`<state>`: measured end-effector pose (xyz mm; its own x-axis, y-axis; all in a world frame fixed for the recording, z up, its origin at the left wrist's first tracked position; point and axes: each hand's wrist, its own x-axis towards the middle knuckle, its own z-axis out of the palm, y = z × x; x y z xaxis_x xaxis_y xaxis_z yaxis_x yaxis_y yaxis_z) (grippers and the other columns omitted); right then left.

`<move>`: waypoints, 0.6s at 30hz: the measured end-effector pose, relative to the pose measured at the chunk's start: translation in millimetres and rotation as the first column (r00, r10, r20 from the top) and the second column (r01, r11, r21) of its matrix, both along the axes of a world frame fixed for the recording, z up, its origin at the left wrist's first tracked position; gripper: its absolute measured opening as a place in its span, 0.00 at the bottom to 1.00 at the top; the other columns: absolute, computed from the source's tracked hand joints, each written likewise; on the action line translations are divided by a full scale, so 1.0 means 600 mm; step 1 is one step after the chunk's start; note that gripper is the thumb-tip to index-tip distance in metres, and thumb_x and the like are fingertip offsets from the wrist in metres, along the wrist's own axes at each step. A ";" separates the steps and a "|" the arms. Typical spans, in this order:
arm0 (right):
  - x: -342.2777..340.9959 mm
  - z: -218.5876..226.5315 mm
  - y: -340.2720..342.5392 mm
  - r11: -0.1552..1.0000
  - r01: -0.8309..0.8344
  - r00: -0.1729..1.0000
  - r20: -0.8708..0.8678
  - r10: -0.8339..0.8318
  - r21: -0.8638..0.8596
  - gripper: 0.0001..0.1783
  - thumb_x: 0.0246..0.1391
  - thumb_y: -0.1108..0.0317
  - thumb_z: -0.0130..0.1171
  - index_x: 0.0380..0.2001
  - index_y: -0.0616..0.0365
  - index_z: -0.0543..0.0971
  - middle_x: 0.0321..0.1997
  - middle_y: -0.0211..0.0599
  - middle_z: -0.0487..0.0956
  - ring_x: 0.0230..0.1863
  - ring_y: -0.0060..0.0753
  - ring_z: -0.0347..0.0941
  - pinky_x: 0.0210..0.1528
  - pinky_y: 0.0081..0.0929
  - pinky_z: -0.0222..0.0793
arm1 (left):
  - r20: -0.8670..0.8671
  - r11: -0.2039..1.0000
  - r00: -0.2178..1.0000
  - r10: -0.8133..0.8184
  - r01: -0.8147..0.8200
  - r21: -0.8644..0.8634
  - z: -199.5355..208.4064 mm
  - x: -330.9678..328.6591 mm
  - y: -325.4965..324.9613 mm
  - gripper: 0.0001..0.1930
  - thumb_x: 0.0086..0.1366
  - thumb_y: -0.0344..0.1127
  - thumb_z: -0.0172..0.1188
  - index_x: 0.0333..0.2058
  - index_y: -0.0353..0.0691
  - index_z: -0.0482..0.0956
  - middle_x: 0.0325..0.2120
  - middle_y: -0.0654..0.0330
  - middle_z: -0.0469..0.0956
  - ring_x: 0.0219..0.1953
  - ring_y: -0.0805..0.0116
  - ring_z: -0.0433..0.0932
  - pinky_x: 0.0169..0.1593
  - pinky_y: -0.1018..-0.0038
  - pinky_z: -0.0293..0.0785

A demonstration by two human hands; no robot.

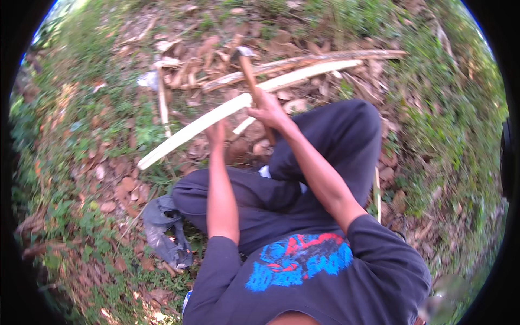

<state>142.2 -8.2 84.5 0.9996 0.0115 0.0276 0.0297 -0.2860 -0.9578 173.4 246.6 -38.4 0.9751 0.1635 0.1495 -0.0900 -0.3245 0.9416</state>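
My right hand [268,111] is closed round the wooden handle of a hammer-like tool [249,73]. Its small metal head points away from me; whether it is a hammer or a small adze I cannot tell. A long, pale, peeled wood strip [195,127], slightly bent, runs from lower left to upper right behind the handle. Beneath its left half is my left hand [215,131], gripping the strip, with most fingers hidden behind it. Just beyond lies a brown, rough wood strip [303,62] on the leaves.
Wood shavings and dry leaves [200,62] cover the ground ahead. A thin stick [163,100] lies at the left, and a short pale piece [244,125] near my right hand. My crossed legs [330,135] are close below the strip. A dark crumpled cloth [162,227] rests by my left knee.
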 end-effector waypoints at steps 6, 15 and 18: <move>0.018 -0.034 -0.045 0.998 -0.058 0.996 -0.071 0.057 -0.015 0.27 0.44 0.59 0.71 0.43 0.65 0.73 0.37 0.52 0.79 0.41 0.48 0.79 0.47 0.40 0.75 | -0.326 0.598 0.945 0.031 0.244 0.763 0.174 -0.093 -0.030 0.29 0.62 0.56 0.67 0.46 0.31 0.84 0.43 0.42 0.85 0.53 0.47 0.82 0.59 0.56 0.74; 0.032 -0.052 -0.028 1.000 -0.003 1.000 -0.002 0.003 -0.027 0.29 0.43 0.55 0.72 0.41 0.66 0.72 0.35 0.54 0.79 0.40 0.51 0.79 0.45 0.44 0.75 | 0.116 0.438 0.965 -0.237 -0.001 0.899 0.308 -0.046 -0.066 0.25 0.58 0.52 0.73 0.44 0.40 0.77 0.36 0.54 0.74 0.38 0.50 0.81 0.39 0.54 0.76; 0.031 -0.055 -0.035 1.000 -0.021 1.000 -0.019 0.021 0.011 0.32 0.42 0.53 0.74 0.40 0.66 0.72 0.38 0.57 0.79 0.42 0.54 0.79 0.47 0.44 0.74 | -0.114 0.309 0.989 -0.098 0.139 0.941 0.319 -0.029 -0.081 0.28 0.57 0.56 0.72 0.44 0.40 0.77 0.41 0.53 0.74 0.39 0.46 0.81 0.41 0.51 0.76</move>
